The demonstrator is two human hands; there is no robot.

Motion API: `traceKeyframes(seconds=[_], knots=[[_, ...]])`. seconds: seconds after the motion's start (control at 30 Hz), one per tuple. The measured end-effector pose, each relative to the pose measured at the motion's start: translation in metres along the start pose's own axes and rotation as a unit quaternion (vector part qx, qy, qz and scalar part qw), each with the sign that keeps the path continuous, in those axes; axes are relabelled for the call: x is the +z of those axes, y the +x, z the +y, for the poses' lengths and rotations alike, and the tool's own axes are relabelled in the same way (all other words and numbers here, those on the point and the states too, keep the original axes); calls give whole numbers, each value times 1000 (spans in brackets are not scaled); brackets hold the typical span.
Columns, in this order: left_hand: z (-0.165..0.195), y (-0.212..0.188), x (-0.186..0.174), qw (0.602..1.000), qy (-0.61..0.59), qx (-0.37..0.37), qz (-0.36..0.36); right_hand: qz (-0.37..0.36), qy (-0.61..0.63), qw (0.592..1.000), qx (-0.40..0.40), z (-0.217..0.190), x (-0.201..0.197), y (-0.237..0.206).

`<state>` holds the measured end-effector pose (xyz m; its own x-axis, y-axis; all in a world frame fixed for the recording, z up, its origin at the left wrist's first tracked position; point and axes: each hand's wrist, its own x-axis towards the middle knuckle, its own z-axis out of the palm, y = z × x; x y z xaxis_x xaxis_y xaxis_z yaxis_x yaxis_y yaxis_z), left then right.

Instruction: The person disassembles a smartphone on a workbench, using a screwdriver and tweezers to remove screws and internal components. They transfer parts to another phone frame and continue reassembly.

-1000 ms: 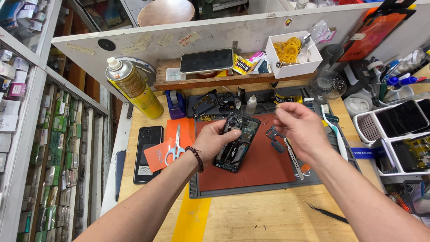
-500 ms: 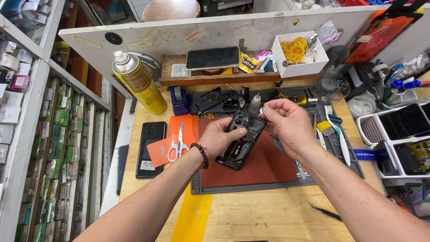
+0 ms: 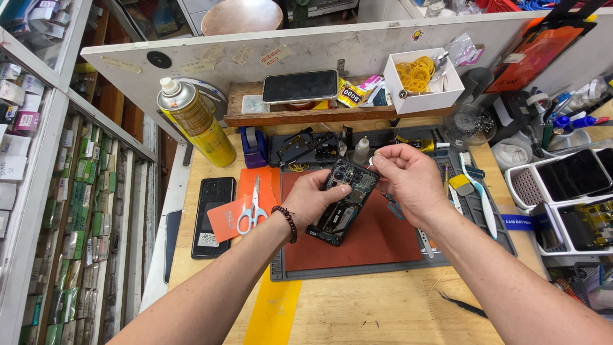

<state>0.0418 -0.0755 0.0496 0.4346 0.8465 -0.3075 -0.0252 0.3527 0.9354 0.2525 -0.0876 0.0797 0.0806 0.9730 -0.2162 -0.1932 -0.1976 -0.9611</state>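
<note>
Currently: wooden bench [image 3: 357,306] with a grey work mat [image 3: 472,217] on it, red pad [image 3: 383,239] inset in the mat. Yellow spray can [image 3: 195,121] stands back left, next to a wooden shelf [image 3: 287,118] carrying a dark phone [image 3: 300,86] lying flat. White box [image 3: 424,96] of yellow rubber bands sits on the shelf's right end. Another black phone [image 3: 214,214] lies face down on the bench left of the mat, orange card and scissors [image 3: 253,207] just beside it.

Opened phone [image 3: 345,201], back cover off, internals showing, held tilted above the red pad. Left hand [image 3: 316,201] grips it from the left edge, fingers curled round the frame, thumb on top. Right hand [image 3: 408,179] is at the phone's top right corner, fingers pinched narrow on something small and pale; can't tell what it is. White-and-teal brush [image 3: 476,188] lies on the mat right of the right hand.
</note>
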Motion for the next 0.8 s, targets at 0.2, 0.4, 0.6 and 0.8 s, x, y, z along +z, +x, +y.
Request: traceKeyframes(seconds=[0.2,0.4,0.6,0.8], knots=[[-4,3,-1,1000,11,5,-2,1,-133,990,-42,-4,2,0],[-4,5,-3,997,79,-15,12,10,-129,992,-7,3,5,-1],[-3,6,-1,999,5,-47,-9,22,-111,993,-21,12,8,3],[-1,12,-3,984,161,-81,-10,35,-146,988,20,27,2,0]])
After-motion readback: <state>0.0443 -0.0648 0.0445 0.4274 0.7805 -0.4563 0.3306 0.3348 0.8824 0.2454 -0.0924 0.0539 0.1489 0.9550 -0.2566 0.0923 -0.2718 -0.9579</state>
